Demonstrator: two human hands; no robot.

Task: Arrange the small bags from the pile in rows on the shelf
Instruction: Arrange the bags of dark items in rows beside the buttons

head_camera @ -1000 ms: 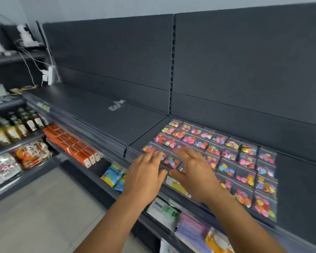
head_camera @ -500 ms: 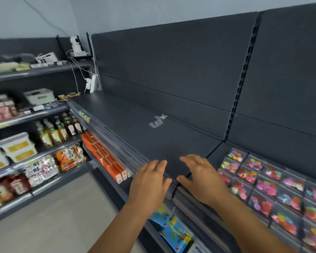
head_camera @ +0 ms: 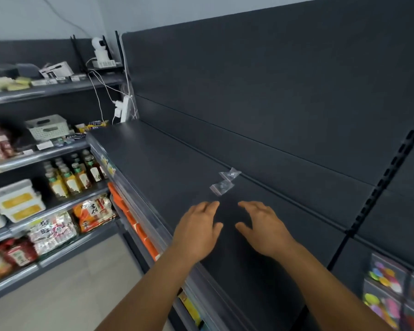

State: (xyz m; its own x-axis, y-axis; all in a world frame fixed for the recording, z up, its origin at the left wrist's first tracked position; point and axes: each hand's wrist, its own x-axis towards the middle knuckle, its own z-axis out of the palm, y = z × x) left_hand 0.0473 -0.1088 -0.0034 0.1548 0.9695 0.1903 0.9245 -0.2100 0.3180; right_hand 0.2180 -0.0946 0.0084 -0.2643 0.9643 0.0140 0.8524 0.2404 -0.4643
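Two small clear plastic bags lie on the dark grey shelf [head_camera: 158,163], one near the back panel [head_camera: 230,174] and one a little nearer me [head_camera: 221,188]. My left hand [head_camera: 197,231] and my right hand [head_camera: 264,229] hover side by side over the shelf just short of the nearer bag, fingers spread and relaxed, holding nothing. Rows of small bags with coloured discs [head_camera: 390,295] lie on the neighbouring shelf section at the far right edge of view.
A slotted upright [head_camera: 378,194] divides the two shelf sections. Lower shelves at left hold bottles [head_camera: 74,175], tubs [head_camera: 17,201] and snack packs [head_camera: 93,212]. Orange boxes [head_camera: 134,220] sit under the shelf's front edge. A power strip with cables [head_camera: 123,108] hangs at the shelf's far end.
My view has swung left, away from the rows of coloured bags. Both hands have moved from those rows to the left shelf section, close to the clear bags.
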